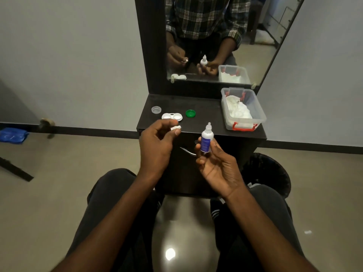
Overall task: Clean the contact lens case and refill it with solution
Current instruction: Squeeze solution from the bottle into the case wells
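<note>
Dark and narrow, the vanity top (206,112) stands below a mirror (216,36) against a pale wall, and on it the contact lens case (172,116) lies open, both white wells facing up, with a clear cap (156,109) just to its left and a green cap (190,113) just to its right. A clear plastic bin (243,108) holding white tissue sits well apart at the right end. In front of the top's near edge, the right hand (218,163) holds the solution bottle (206,140) upright, fingers wrapped round its lower half and its nozzle bare. The left hand (157,146) pinches a small white piece (175,128) between thumb and fingertips; it is probably the bottle's own cap, though blur leaves that unsure. The step looks like readying the bottle for dispensing. Next, the cap needs setting down, then the nozzle must be tipped over one well and squeezed gently so solution does not spill.
</note>
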